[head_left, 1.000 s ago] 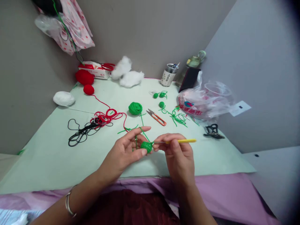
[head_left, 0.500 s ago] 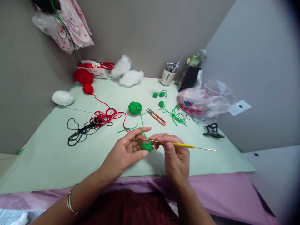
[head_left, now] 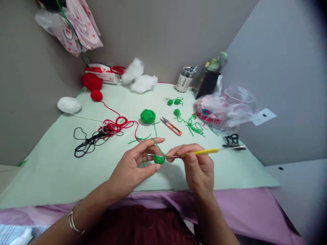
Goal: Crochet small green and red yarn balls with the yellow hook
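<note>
Between the thumb and fingers of my left hand (head_left: 138, 165) is a small, cup-shaped green crochet piece (head_left: 159, 159). Green yarn runs over my raised left index finger and leads back to a green yarn ball (head_left: 148, 116) on the table. My right hand (head_left: 198, 166) grips a crochet hook (head_left: 204, 152) by its yellow handle, and the hook's metal tip meets the right edge of the piece. Just beyond my hands lie orange-handled thread snips (head_left: 171, 126), blades pointing away to the left.
Left are tangled red yarn (head_left: 119, 125), black cord (head_left: 88, 144) and a white yarn ball (head_left: 68, 105). White stuffing (head_left: 143, 84) sits at the back. Small green balls (head_left: 176, 112), green scraps (head_left: 195, 126), a plastic bag (head_left: 217, 109) and a black hair clip (head_left: 232, 141) lie right.
My right hand has moved right, drawing the hook's tip from above the green piece to its right edge. The hook's far end has risen. My left hand keeps its place while the piece has turned slightly.
</note>
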A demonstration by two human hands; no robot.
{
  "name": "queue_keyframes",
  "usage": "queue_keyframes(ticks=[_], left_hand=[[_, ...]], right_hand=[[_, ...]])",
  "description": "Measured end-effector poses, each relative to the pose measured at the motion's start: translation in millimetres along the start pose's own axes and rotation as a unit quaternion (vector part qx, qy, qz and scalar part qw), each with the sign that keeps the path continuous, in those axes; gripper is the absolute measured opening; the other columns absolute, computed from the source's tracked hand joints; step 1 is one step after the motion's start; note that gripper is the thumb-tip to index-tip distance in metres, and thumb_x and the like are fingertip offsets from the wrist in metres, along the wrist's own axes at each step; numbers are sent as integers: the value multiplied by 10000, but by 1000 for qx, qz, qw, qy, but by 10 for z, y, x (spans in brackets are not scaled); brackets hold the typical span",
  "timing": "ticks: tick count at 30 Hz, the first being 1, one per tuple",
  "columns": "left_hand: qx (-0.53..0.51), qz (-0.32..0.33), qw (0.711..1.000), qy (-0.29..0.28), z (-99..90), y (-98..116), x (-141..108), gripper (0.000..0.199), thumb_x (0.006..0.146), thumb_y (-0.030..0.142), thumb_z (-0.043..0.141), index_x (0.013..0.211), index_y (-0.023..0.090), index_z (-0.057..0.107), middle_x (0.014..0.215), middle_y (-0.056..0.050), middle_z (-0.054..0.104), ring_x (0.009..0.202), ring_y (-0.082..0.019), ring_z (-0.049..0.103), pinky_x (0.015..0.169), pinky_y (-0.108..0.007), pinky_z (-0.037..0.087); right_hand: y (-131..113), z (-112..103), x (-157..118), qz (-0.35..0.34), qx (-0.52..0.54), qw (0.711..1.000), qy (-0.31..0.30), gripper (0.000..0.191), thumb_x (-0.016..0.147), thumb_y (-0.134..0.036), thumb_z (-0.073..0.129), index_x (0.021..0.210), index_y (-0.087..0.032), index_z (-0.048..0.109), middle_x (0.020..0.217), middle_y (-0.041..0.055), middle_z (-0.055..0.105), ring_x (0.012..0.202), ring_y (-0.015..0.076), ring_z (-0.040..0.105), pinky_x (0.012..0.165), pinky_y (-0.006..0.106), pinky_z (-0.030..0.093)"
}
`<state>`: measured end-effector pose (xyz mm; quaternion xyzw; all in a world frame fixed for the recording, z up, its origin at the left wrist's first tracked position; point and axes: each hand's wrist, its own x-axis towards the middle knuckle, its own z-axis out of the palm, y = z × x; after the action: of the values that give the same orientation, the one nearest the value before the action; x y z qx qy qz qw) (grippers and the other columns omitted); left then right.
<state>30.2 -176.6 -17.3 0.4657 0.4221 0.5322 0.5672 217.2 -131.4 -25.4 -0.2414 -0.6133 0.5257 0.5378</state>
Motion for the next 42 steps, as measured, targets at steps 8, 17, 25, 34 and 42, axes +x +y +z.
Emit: queue_keyframes(ticks=[8, 17, 25, 34, 42], left_hand=[[125, 53, 990, 29, 21, 49, -19, 402, 847, 124, 711, 1235, 230, 712, 965, -25, 686, 949, -160, 668, 923, -307, 557], [124, 57, 990, 42, 8, 33, -16, 425, 824, 151, 758, 1241, 228, 741, 991, -42, 716, 962, -182, 668, 903, -316, 565], [-43, -34, 997, 55, 76, 44, -17, 570, 780, 231, 867, 1325, 244, 699, 908, 3, 681, 895, -154, 679, 851, -269, 560], [-131, -58, 988, 64, 193, -46, -96, 582, 797, 283, 880, 1348, 259, 694, 914, 10, 669, 848, -126, 662, 805, -225, 544], [-240, -106, 965, 5, 106, -10, -62, 576, 801, 244, 862, 1352, 274, 699, 954, -9, 674, 863, -149, 656, 849, -282, 519]], right_hand=[[-92, -69, -10, -64, -133, 987, -71, 210, 1050, -189, 549, 1097, -266, 738, 1010, 21, 779, 953, 165, 720, 857, 315, 565], [-46, -49, 8, -148, -212, 959, -114, 218, 1023, -156, 570, 1143, -250, 725, 1016, 77, 781, 930, 207, 728, 791, 360, 590], [16, 24, -96, -152, -163, 974, -27, 252, 1045, -208, 555, 1185, -307, 741, 1063, 59, 799, 962, 217, 734, 818, 395, 594], [156, 65, -209, -294, -412, 862, -4, 508, 908, -70, 704, 1333, -348, 709, 1011, 72, 770, 935, 237, 737, 746, 360, 616], [70, 164, -165, -159, -186, 967, 63, 253, 1009, -215, 617, 1144, -347, 786, 941, 49, 756, 843, 214, 711, 664, 366, 599]])
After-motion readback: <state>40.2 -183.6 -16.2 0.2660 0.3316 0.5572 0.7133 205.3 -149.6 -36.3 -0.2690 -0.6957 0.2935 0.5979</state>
